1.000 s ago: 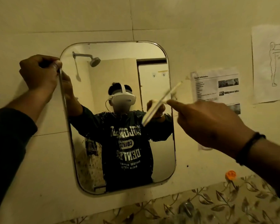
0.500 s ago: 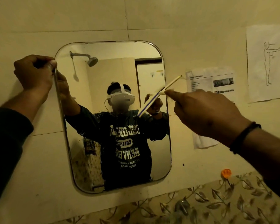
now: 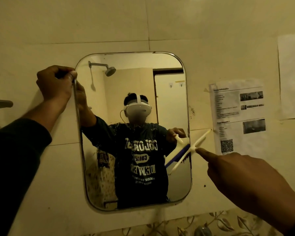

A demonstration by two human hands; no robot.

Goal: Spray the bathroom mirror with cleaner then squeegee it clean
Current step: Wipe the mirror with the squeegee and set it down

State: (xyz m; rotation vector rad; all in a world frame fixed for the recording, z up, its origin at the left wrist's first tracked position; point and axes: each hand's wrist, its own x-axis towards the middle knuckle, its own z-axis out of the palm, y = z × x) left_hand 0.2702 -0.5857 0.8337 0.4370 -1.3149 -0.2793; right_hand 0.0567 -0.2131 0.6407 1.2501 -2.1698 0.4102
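A rounded rectangular mirror [image 3: 109,167] hangs on the pale tiled wall. My left hand [image 3: 54,85] grips its upper left edge. My right hand [image 3: 242,181] holds a white squeegee [image 3: 191,151] with a blue blade, tilted diagonally against the mirror's right edge at about mid height. Spray droplets speckle the glass around the middle and lower left. The mirror reflects a person in a dark printed shirt wearing a white headset. No spray bottle is in view.
Two printed paper sheets [image 3: 238,116] [image 3: 291,77] are taped to the wall right of the mirror. A leaf-patterned tile band [image 3: 211,223] runs below. A small shelf edge [image 3: 0,103] juts in at far left.
My right hand has drawn the squeegee down the mirror's right side, from near upper-middle to lower. My left hand keeps its hold on the mirror's edge. The view has shifted.
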